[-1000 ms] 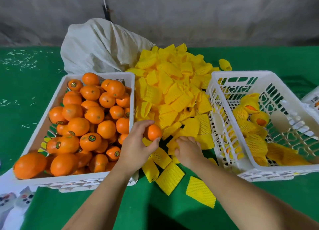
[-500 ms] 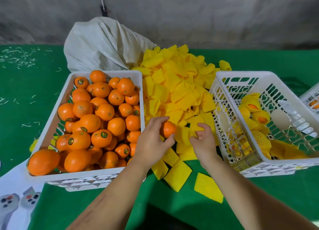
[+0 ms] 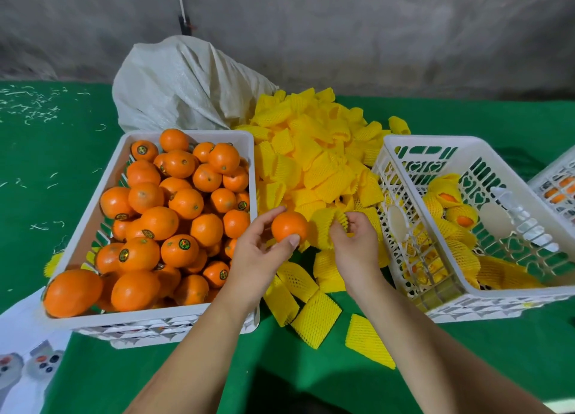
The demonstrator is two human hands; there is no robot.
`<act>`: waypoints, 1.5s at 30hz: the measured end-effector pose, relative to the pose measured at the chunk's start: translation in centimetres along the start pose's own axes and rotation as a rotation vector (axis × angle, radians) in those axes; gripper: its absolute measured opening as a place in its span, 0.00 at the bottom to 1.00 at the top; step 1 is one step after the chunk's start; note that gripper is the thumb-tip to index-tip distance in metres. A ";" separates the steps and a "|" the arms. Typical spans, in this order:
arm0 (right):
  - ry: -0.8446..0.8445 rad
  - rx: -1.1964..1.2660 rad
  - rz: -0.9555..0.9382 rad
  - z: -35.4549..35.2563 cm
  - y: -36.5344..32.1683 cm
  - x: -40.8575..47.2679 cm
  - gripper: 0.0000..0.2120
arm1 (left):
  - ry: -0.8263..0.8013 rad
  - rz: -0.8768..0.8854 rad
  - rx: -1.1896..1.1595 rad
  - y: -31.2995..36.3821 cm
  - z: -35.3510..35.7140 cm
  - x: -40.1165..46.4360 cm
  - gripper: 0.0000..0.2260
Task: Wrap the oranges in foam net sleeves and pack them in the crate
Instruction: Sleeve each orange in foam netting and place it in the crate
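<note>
My left hand [image 3: 259, 258] grips a bare orange [image 3: 288, 227] between thumb and fingers, just right of the full white crate of oranges [image 3: 186, 317]. Right beside the orange, my right hand [image 3: 354, 245] pinches a yellow foam net sleeve [image 3: 325, 228], its mouth facing the fruit. A big heap of yellow sleeves [image 3: 314, 158] lies behind both hands. The white lattice crate [image 3: 401, 152] on the right holds several wrapped oranges [image 3: 448, 202].
A grey woven sack [image 3: 183, 84] lies behind the orange crate. Loose sleeves [image 3: 314, 318] are scattered on the green cloth [image 3: 311, 379] near me. Another white crate [image 3: 557, 180] pokes in at the far right. A printed sheet [image 3: 21, 357] lies at the lower left.
My right hand picked one sleeve out of the heap and lifted it beside the orange. My left hand kept holding the orange and raised it slightly.
</note>
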State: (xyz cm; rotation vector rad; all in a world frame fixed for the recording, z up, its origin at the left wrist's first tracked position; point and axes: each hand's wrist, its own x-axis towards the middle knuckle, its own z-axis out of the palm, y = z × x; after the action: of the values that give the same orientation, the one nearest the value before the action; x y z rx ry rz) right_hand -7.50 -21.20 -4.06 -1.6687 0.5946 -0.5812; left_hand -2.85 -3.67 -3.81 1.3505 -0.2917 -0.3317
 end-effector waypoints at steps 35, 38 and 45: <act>-0.194 -0.447 -0.405 -1.9 -0.7 -1.0 0.08 | 0.058 -0.221 -0.084 -1.5 2.4 -0.6 0.24; -0.185 -0.429 -0.437 -1.8 -0.6 -2.2 0.08 | 0.189 -0.117 -0.017 -1.9 3.2 -0.5 0.17; -0.209 -0.471 -0.535 -1.0 0.1 -4.2 0.06 | 0.250 -0.134 -0.115 -1.9 3.4 -0.1 0.21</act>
State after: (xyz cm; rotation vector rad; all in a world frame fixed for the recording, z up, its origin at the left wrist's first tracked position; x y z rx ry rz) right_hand -11.30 -19.10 -4.24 -2.3290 0.1231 -0.6653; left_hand -4.41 -6.99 -5.06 1.2848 0.0263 -0.2836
